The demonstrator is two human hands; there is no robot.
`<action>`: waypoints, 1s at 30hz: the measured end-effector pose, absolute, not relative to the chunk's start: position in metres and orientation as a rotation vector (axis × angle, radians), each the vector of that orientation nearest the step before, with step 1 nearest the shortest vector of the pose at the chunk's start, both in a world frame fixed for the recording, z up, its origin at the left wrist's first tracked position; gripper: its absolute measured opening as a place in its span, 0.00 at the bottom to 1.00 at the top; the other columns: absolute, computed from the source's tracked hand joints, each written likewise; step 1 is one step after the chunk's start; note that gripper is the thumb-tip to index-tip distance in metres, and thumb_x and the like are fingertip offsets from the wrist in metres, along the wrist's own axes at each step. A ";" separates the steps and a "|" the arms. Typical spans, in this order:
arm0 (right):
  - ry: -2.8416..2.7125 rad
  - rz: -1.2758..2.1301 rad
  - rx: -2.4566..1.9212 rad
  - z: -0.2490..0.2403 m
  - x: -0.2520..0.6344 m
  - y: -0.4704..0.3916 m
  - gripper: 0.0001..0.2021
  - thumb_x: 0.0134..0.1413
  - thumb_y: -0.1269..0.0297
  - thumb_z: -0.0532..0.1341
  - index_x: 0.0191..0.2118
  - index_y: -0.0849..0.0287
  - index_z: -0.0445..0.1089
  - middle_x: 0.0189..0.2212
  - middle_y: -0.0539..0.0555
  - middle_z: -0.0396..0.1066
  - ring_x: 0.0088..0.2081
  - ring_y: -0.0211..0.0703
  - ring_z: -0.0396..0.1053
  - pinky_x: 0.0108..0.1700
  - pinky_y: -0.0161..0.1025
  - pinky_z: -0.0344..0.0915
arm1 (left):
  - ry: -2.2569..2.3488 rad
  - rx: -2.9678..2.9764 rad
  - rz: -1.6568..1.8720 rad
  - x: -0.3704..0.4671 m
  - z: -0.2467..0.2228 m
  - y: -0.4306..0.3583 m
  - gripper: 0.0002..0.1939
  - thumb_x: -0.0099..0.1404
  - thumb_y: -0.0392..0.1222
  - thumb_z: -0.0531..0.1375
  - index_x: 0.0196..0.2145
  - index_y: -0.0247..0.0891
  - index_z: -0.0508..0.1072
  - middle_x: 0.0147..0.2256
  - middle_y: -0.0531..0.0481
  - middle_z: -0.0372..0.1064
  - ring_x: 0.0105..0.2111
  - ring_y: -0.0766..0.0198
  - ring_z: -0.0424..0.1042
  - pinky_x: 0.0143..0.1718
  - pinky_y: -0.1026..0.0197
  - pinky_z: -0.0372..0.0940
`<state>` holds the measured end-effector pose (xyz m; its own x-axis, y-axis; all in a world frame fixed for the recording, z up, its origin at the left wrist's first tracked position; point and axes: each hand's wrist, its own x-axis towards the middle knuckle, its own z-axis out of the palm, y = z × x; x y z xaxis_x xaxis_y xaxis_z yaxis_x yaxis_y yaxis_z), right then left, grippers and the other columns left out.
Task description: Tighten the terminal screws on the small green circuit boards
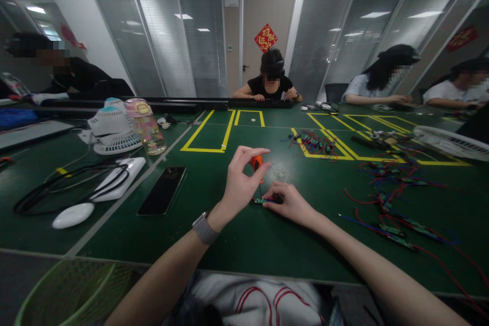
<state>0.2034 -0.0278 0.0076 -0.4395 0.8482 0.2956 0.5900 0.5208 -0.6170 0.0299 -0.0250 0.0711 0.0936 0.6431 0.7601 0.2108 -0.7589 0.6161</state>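
Observation:
In the middle of the head view, my left hand (240, 175) is curled around the orange handle of a screwdriver (257, 162), its thumb and index finger on either side. The thin shaft points down onto a small green circuit board (260, 201) on the table. My right hand (291, 205) pinches the right end of this board, next to a dark part. The fingers partly hide the board, so I cannot make out exactly where the tip touches.
On the green table (214, 234), a phone (162, 191) lies left of my hands. Farther left are a white fan (114, 130), a bottle (145, 127) and cables. Wired circuit boards (397, 234) lie at right, with another wired pile (315, 143) behind. Several people sit around.

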 end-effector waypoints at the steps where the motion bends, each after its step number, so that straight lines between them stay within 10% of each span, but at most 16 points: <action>1: -2.182 0.576 -1.163 0.008 0.203 -0.028 0.01 0.47 0.69 0.66 0.29 0.60 0.75 0.27 0.51 0.69 0.29 0.40 0.67 0.33 0.36 0.62 | 0.852 2.034 1.710 0.030 0.071 -0.025 0.11 0.62 0.37 0.62 0.44 0.41 0.74 0.37 0.50 0.65 0.38 0.63 0.67 0.41 0.61 0.64; 8: -2.183 0.579 -1.146 0.005 0.204 -0.026 0.02 0.48 0.69 0.66 0.31 0.59 0.75 0.27 0.51 0.69 0.30 0.40 0.67 0.33 0.36 0.63 | 0.792 1.987 1.626 0.028 0.070 -0.026 0.19 0.70 0.35 0.47 0.55 0.43 0.68 0.45 0.47 0.67 0.41 0.62 0.67 0.42 0.59 0.64; 24: -2.180 0.578 -1.157 0.005 0.204 -0.028 0.02 0.48 0.68 0.66 0.30 0.60 0.75 0.28 0.51 0.69 0.30 0.40 0.68 0.34 0.37 0.63 | 0.873 2.075 1.715 0.030 0.072 -0.025 0.13 0.64 0.37 0.60 0.47 0.44 0.73 0.35 0.52 0.61 0.36 0.64 0.63 0.40 0.61 0.63; 30: -2.184 0.579 -1.154 0.005 0.204 -0.027 0.02 0.48 0.68 0.66 0.31 0.60 0.76 0.28 0.51 0.69 0.30 0.40 0.67 0.33 0.36 0.62 | 0.806 2.052 1.656 0.027 0.070 -0.025 0.18 0.70 0.34 0.48 0.52 0.42 0.70 0.41 0.48 0.63 0.42 0.62 0.65 0.43 0.59 0.63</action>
